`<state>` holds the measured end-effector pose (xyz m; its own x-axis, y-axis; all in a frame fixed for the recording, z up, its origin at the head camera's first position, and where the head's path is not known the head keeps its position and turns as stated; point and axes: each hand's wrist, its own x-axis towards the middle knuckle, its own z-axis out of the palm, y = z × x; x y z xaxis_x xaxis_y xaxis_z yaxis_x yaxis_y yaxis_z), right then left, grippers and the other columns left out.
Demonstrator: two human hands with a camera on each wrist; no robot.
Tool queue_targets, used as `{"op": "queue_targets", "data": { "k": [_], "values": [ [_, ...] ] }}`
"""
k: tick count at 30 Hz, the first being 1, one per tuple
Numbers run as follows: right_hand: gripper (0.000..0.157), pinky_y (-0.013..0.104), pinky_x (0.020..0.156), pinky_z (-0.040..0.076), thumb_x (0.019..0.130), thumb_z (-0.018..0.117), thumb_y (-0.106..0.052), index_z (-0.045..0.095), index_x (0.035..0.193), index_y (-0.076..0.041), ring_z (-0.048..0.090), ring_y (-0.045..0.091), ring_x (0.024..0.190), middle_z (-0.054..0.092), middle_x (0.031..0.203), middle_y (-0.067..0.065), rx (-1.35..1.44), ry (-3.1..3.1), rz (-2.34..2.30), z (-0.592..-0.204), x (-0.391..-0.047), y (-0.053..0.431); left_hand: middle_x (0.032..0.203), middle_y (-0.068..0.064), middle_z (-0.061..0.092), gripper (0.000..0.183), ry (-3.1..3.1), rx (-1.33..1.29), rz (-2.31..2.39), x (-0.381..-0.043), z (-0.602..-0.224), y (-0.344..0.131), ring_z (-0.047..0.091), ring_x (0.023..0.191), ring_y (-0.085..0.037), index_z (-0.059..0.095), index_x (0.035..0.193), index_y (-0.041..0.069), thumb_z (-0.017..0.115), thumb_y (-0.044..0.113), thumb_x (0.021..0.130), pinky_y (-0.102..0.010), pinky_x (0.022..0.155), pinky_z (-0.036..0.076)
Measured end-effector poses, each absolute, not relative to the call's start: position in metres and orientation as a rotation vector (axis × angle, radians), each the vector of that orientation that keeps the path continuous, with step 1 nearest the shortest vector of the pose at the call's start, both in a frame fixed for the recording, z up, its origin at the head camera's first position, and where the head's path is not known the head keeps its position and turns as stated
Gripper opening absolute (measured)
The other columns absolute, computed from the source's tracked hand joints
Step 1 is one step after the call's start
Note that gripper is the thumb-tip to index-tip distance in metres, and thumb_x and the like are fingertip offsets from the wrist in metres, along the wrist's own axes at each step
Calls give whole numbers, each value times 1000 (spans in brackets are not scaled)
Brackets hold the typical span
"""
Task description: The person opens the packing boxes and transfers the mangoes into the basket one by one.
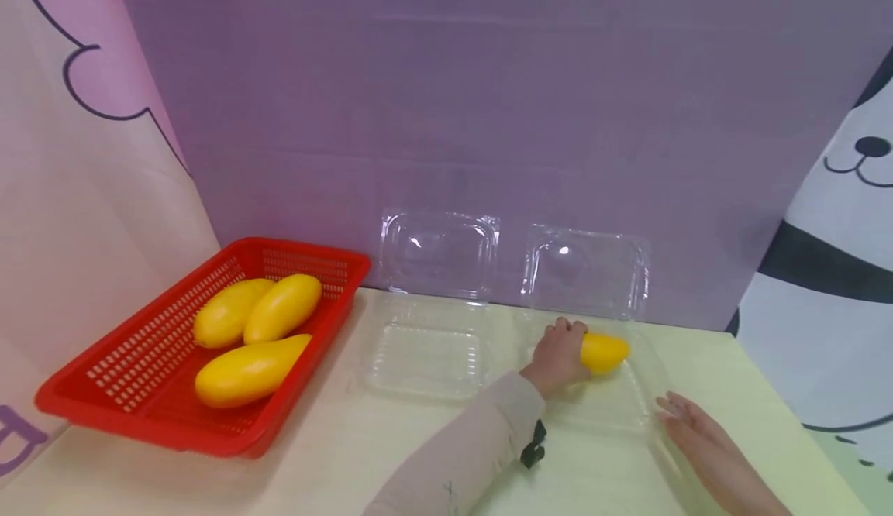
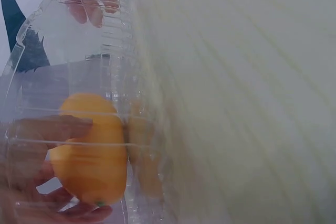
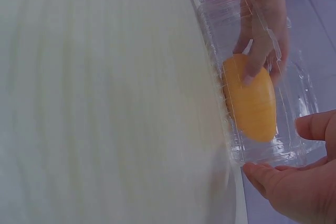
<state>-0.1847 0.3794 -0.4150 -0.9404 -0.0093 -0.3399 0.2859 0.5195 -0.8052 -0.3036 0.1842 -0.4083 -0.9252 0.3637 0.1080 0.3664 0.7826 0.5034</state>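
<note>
A yellow mango (image 1: pixel 604 353) lies inside the base of the right-hand clear plastic clamshell container (image 1: pixel 607 423), its lid (image 1: pixel 586 272) standing up against the backdrop. My left hand (image 1: pixel 560 355) reaches in and grips the mango's left end, thumb and fingers on either side, as the left wrist view shows through the plastic. At the container's right end, my right hand (image 1: pixel 708 442) holds the rim; in the right wrist view its thumb (image 3: pixel 314 126) is near the end wall and its fingertips are at the lower corner.
A second clear clamshell (image 1: pixel 425 361) sits open to the left, its lid (image 1: pixel 441 254) upright. Farther left, a red plastic basket (image 1: pixel 132 423) holds three mangoes (image 1: pixel 251 373). Behind the table (image 1: pixel 328 469) hangs a purple backdrop (image 1: pixel 446 113), with printed cloths at both sides.
</note>
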Motion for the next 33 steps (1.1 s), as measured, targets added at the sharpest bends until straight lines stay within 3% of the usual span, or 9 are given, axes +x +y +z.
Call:
{"op": "queue_targets", "data": {
  "k": [10, 14, 19, 28, 32, 33],
  "values": [
    [77, 59, 109, 16, 101, 30, -47, 0, 147, 7, 8, 44, 138, 10, 152, 27, 208, 2531, -1363, -415, -186, 377, 96, 7, 61, 58, -2976, -636, -820, -305, -410, 186, 53, 79, -8, 48, 116, 23, 84, 21, 70, -21, 79, 46],
    [78, 58, 109, 15, 101, 32, -45, -4, 146, 7, 8, 44, 139, 8, 152, 27, 222, 2497, -1409, -415, -186, 376, 96, 6, 59, 59, -3001, -664, -691, -305, -408, 185, 52, 79, -8, 53, 121, 19, 83, 26, 70, -20, 78, 45],
    [77, 59, 108, 18, 101, 31, -46, -1, 147, 7, 11, 45, 137, 11, 151, 27, 195, 2555, -1385, -415, -186, 374, 86, 6, 54, 48, -2981, -717, -623, -306, -405, 181, 47, 73, -7, 60, 112, 16, 82, 30, 71, -19, 69, 42],
    [73, 59, 106, 21, 102, 31, -43, 5, 146, 9, 17, 46, 136, 16, 150, 28, 158, 2625, -1377, -416, -181, 372, 85, 8, 54, 48, -2950, -706, -811, -304, -395, 172, 47, 72, -8, 59, 109, 16, 82, 34, 71, -20, 72, 44],
    [70, 40, 106, 34, 102, 33, -40, 9, 146, 9, 36, 17, 132, 21, 149, 28, 142, 2669, -1361, -417, -181, 373, 84, 7, 55, 50, -2935, -700, -840, -304, -392, 166, 48, 71, -8, 60, 109, 14, 83, 35, 69, -20, 68, 43],
    [69, 39, 105, 35, 102, 33, -38, 9, 145, 10, 36, 17, 131, 22, 148, 29, 134, 2668, -1379, -419, -181, 373, 83, 7, 55, 50, -2931, -706, -831, -304, -392, 164, 48, 70, -8, 60, 109, 13, 82, 35, 69, -19, 66, 42]
  ]
}}
